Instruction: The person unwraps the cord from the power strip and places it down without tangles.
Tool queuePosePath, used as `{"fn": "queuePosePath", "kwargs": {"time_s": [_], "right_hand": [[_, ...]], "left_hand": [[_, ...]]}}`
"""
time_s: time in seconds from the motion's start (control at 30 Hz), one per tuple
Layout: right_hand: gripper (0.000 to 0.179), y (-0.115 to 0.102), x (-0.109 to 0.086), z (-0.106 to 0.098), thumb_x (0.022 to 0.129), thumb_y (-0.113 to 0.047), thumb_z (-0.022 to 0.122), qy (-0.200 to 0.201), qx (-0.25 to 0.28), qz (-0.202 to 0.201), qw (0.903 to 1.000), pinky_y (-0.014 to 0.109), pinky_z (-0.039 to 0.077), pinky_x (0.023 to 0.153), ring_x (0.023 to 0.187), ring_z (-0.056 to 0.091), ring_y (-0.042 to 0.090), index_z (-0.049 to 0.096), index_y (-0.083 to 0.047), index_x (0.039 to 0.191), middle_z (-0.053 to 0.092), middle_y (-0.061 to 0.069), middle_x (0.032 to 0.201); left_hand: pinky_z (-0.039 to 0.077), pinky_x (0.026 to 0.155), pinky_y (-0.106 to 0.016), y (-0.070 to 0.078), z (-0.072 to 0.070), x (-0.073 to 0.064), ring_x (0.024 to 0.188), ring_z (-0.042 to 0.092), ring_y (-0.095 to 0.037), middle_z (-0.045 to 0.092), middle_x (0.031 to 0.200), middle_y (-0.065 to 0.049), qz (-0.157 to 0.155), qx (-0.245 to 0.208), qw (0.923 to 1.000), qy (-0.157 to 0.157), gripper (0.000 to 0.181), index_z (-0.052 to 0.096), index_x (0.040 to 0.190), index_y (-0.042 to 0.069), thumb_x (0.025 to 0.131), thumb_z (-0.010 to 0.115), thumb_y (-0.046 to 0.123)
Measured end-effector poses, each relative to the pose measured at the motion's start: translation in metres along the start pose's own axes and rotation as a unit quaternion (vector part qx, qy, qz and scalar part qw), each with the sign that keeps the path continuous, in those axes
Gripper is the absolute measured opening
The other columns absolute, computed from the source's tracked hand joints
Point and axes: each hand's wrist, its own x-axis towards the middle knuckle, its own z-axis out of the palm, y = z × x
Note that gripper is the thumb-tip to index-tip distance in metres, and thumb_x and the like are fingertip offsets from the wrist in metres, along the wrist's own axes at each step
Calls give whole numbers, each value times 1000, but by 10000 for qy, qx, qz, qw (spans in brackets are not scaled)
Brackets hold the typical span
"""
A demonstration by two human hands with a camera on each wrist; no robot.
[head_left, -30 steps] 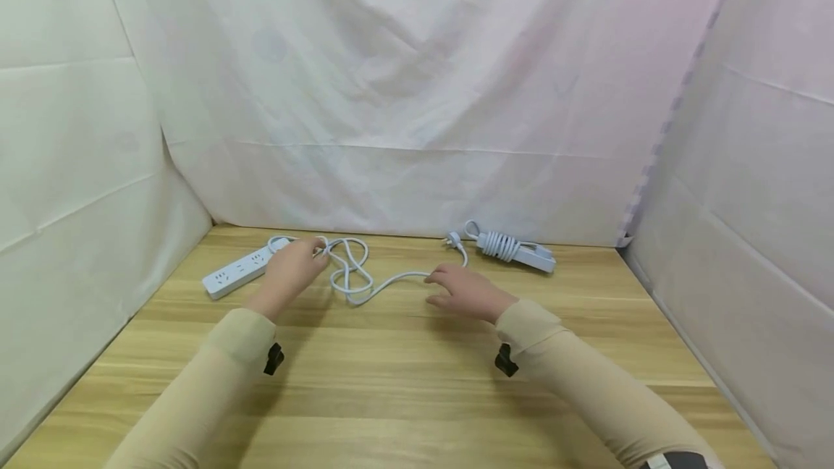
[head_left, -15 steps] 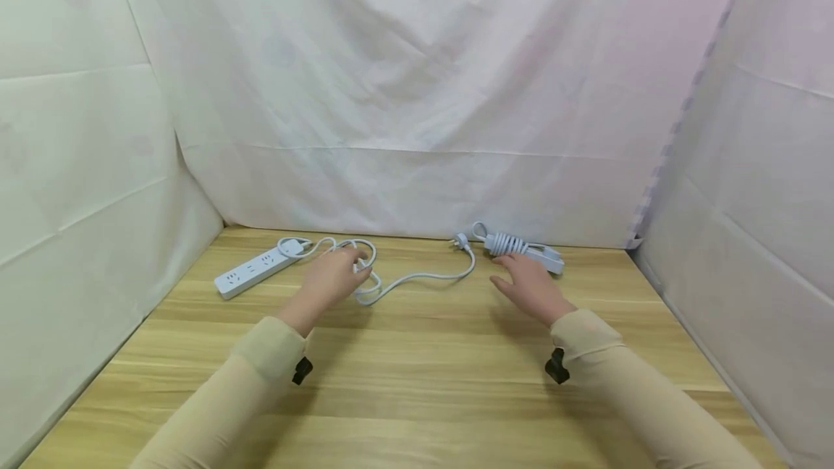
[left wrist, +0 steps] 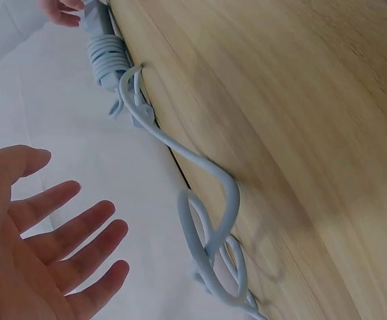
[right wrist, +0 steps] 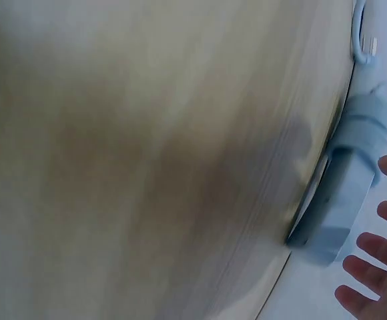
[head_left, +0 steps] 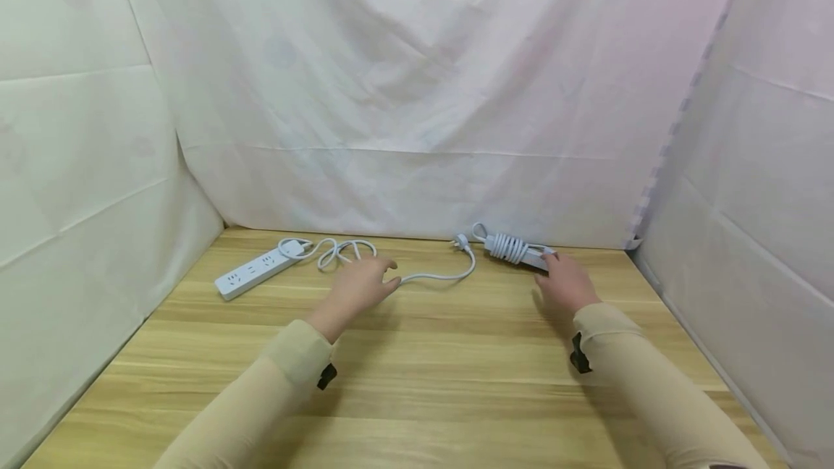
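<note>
A white power strip [head_left: 247, 275] lies at the back left of the table, its loose cord [head_left: 443, 276] trailing right to a plug [head_left: 462, 240]. Above the middle of that cord hovers my left hand [head_left: 361, 286], which hides some of the loops; the left wrist view shows its fingers [left wrist: 90, 250] spread, holding nothing. At the back right lies a second power strip [right wrist: 340, 200] with its cord [head_left: 508, 248] wound round it. My right hand [head_left: 565, 282] is at this strip's right end, overlapping it in the head view. Its fingers [right wrist: 370, 273] are apart in the right wrist view.
The wood-grain table [head_left: 417, 382] runs back to a white cloth wall [head_left: 417, 114]. More white cloth hangs along the left side [head_left: 78, 165] and the right side [head_left: 743, 201]. The wrapped strip lies close to the back edge.
My left hand has moved right, from beside the left power strip to over the cord's middle. My right hand has moved right, from the loose cord to the wrapped strip's end.
</note>
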Motion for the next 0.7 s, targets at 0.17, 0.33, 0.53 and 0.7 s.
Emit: {"fn": "queuePosePath", "kwargs": {"time_s": [0.17, 0.33, 0.53, 0.7], "right_hand": [[58, 9, 10, -3, 95, -22, 57, -37, 156, 170, 9997, 64, 36, 94, 117, 43, 53, 39, 10, 140, 40, 37, 132], [59, 15, 22, -3, 94, -20, 57, -186, 442, 228, 9986, 65, 34, 95, 120, 40, 55, 37, 6, 143, 34, 37, 138], [63, 20, 33, -5, 93, -20, 56, -687, 540, 91, 9961, 68, 30, 98, 129, 29, 57, 34, 3, 147, 21, 36, 149], [60, 19, 38, -8, 90, -16, 58, -972, 254, -73, 9949, 63, 37, 95, 123, 41, 52, 40, 9, 141, 31, 34, 145]], "left_hand": [[51, 83, -46, 7, 5, 3, 105, 63, -28, 67, 117, -7, 42, -49, 10000, -74, 36, 66, 122, 13, 95, 62, 36], [50, 87, -45, 14, 12, 5, 108, 62, -28, 67, 118, -6, 182, -27, 9998, -61, 34, 67, 119, 13, 94, 62, 35], [49, 88, -44, 24, 20, 10, 110, 61, -28, 67, 117, -5, 268, 35, 9996, -123, 35, 66, 121, 14, 94, 61, 36], [49, 87, -43, 32, 26, 14, 107, 62, -24, 67, 117, -4, 357, 25, 9991, -208, 35, 66, 121, 14, 95, 60, 37]]}}
